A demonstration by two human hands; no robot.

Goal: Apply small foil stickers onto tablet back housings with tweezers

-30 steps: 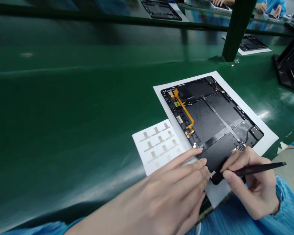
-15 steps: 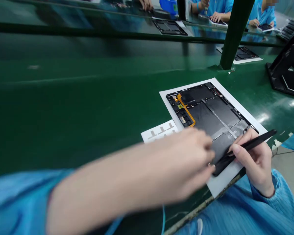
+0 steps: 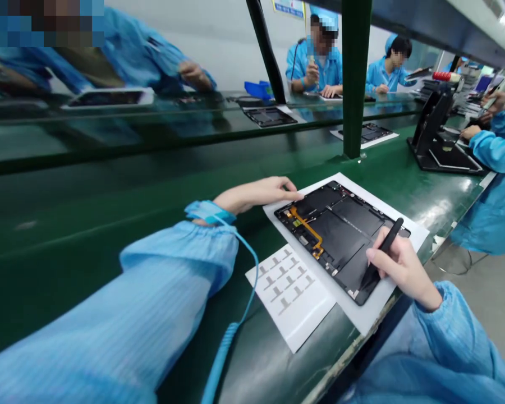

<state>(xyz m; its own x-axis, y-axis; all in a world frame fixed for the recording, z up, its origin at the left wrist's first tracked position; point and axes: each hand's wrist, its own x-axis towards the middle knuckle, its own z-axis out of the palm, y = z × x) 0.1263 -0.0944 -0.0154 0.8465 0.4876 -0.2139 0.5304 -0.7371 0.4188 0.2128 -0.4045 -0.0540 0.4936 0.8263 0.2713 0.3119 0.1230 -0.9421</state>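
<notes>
An opened black tablet (image 3: 340,235) with an orange flex cable lies on a white sheet (image 3: 412,238) on the green belt (image 3: 88,202). My left hand (image 3: 261,193) reaches to the far left corner of that sheet, fingers stretched out and resting on its edge. My right hand (image 3: 399,269) is closed on black tweezers (image 3: 381,252), whose tips rest on the tablet's near corner. A white backing sheet of grey T-shaped stickers (image 3: 290,294) lies just left of the tablet. A blue coiled wrist-strap cord (image 3: 231,331) hangs from my left wrist.
A green post (image 3: 353,78) stands behind the tablet. A black stand (image 3: 437,140) sits at the right. More opened tablets (image 3: 368,133) lie farther along the belt. Several people in blue coats work across the line and at the right (image 3: 492,157).
My left hand left the tablet's near corner and reached across to the far left edge of the white sheet. The view lifted, showing the co-workers. My right hand kept the tweezers.
</notes>
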